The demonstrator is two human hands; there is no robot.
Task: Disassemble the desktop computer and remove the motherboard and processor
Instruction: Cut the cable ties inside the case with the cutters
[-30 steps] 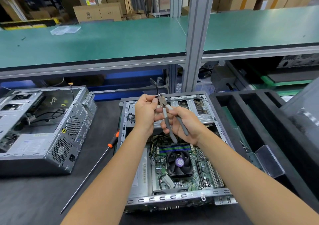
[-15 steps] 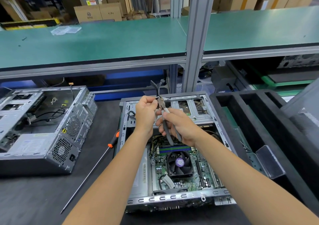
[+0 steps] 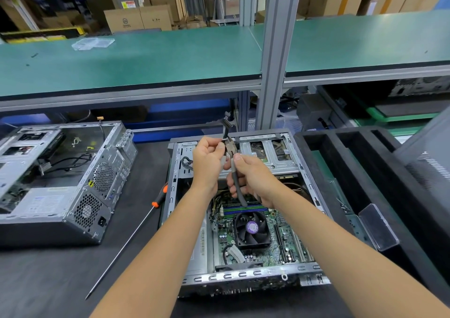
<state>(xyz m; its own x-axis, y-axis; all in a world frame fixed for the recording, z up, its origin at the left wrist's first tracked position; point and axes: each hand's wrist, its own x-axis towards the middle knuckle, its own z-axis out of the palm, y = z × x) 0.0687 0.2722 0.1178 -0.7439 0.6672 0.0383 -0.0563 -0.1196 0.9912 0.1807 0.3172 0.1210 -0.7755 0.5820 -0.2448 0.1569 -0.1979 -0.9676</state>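
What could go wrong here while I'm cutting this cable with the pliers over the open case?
1. The left hand pinches the cable right beside the head of the pliers, so a slip could nip a fingertip.
2. The right hand works directly above the motherboard and fan; cut scraps or dropped pliers could fall onto them.
3. The screwdriver lies close beside the left forearm and could get knocked.

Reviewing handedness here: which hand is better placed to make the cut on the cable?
Right. The right hand already grips the pliers, whose head sits at the cable. The left hand pinches that cable, holding it up.
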